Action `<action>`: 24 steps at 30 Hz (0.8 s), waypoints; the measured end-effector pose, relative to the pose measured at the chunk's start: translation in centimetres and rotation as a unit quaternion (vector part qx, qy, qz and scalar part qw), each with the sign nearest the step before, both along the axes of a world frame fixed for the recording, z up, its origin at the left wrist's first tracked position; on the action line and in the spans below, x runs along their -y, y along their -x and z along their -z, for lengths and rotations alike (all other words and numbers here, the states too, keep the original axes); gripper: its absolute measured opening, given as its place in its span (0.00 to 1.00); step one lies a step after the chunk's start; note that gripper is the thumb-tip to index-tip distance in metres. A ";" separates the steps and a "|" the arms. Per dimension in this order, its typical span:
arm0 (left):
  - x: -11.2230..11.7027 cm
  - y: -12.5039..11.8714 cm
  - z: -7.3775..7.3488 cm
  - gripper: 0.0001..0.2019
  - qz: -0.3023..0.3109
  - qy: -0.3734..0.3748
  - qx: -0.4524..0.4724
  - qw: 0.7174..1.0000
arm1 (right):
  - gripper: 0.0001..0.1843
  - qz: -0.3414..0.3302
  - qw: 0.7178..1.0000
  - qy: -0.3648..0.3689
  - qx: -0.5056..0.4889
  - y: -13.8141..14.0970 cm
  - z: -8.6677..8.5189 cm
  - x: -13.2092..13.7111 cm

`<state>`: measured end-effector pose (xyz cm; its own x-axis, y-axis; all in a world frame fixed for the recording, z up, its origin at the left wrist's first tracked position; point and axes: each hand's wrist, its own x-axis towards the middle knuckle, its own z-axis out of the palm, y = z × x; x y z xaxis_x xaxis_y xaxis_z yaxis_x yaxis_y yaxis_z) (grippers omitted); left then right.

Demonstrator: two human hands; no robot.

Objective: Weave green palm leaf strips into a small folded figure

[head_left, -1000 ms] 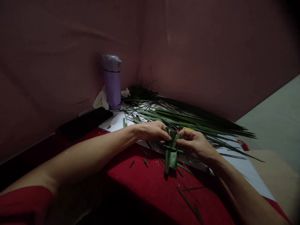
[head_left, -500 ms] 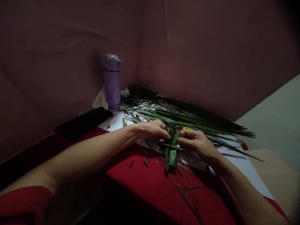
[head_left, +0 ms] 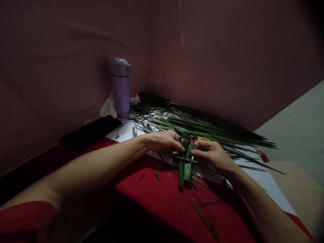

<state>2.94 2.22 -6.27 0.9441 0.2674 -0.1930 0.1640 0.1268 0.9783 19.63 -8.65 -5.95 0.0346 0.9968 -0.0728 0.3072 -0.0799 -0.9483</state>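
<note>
A small woven piece of green leaf strips (head_left: 187, 170) hangs between my two hands, above the near edge of a white sheet. My left hand (head_left: 168, 141) pinches its upper left side, thumb in front. From the right, my right hand (head_left: 210, 152) holds the upper end of one strip between thumb and fingertips. One narrow strip crosses the piece sideways, and a wide folded, lighter strip shows lower down. Fingers behind the leaves are partly hidden. Just beyond my right hand, a yellow and red handle (head_left: 202, 138) shows in part.
Long green leaves (head_left: 215, 130) lie across the white sheet (head_left: 273, 195) on a red surface (head_left: 152, 189). Leaf scraps (head_left: 202, 216) are scattered nearer me. A purple bottle (head_left: 121, 91) stands against the wall, beside crumpled tissue (head_left: 109, 107) and a black flat object (head_left: 92, 130).
Both hands stay almost in place on the woven leaf piece. My right fingertips have shifted very slightly left, and the piece's lower end sits a touch lower.
</note>
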 end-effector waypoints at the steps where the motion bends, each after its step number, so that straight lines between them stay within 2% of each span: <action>1: 0.0 0.0 0.0 0.07 0.004 -0.001 0.002 1.000 | 0.16 -0.002 1.000 0.001 0.003 0.0 0.0 0.0; 11: 0.0 0.2 -0.4 0.06 0.043 -0.008 0.009 0.999 | 0.18 -0.005 0.999 0.012 -0.029 0.4 0.0 0.1; 24: 0.4 0.4 -0.7 0.03 0.037 -0.001 0.008 0.999 | 0.16 -0.006 1.000 0.015 -0.022 0.4 0.1 0.1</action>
<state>2.58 1.85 -5.54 0.9645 0.1966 -0.1766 0.1566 0.1129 0.9812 19.22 -8.78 -6.08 0.0188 0.9944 -0.1037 0.2669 -0.1049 -0.9580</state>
